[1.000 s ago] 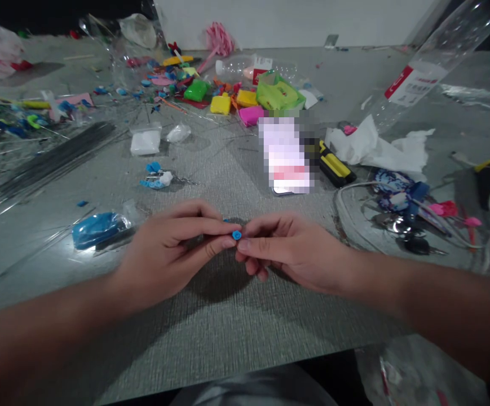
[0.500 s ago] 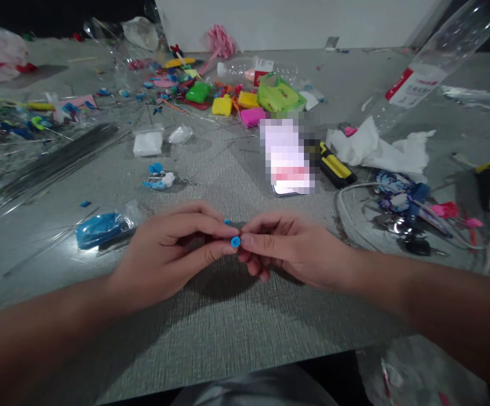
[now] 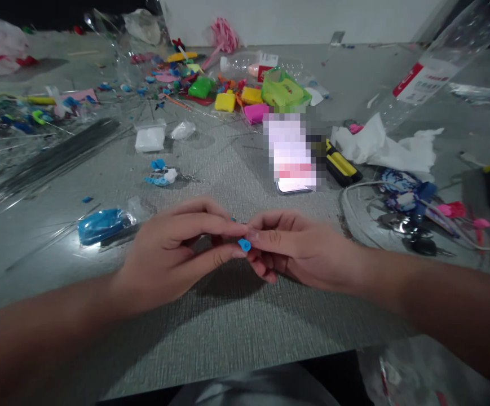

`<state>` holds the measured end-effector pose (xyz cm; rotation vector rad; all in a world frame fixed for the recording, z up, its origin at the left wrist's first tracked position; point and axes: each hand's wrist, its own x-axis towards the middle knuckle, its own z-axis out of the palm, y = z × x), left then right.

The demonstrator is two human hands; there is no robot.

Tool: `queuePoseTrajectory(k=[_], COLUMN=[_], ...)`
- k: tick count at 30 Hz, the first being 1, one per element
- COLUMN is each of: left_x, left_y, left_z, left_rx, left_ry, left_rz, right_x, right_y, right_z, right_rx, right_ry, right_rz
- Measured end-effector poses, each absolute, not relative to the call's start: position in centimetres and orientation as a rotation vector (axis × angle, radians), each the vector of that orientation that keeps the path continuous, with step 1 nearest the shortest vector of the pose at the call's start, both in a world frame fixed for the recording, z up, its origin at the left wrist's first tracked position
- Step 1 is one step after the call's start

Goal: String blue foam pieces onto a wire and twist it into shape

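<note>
A tiny blue clay piece (image 3: 244, 245) shows between the fingertips of both hands, above the table's near middle. My left hand (image 3: 181, 242) pinches it from the left with thumb and forefinger. From the right, my right hand (image 3: 291, 242) presses on it with thumb and forefinger, its other fingers curled beneath. The fingertips cover part of the piece. Left of my left hand lies a shiny packet of blue clay (image 3: 101, 225). Further back sits a small group of blue and white clay shapes on wires (image 3: 164, 175).
A lit phone (image 3: 291, 152) lies beyond my hands, with a yellow and black utility knife (image 3: 341, 163) beside it. Bright clay packets (image 3: 225, 101) are heaped behind. Thin wires (image 3: 71, 152) lie at left; a white cable (image 3: 354, 225) and crumpled tissue (image 3: 384, 144) at right.
The blue clay piece has turned between my fingertips: its round, swirled face now looks more pointed on one side. Both hands appear slightly further right in view.
</note>
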<state>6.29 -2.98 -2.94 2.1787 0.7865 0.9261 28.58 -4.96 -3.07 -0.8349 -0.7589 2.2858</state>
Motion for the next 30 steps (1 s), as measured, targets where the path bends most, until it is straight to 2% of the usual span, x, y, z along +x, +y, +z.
queuePoseTrajectory(k=[8, 30], left_x=[6.34, 6.14], left_y=[-2.54, -2.86], left_z=[-2.92, -2.64], left_rx=[2.293, 2.428], left_ry=[0.688, 0.784], left_rz=[0.996, 0.976], right_x=[28.69, 28.46], right_y=[-4.58, -4.87], right_z=[-3.12, -2.99], right_rx=[-0.779, -0.814], right_ry=[-0.696, -0.731], right_rz=[2.356, 2.285])
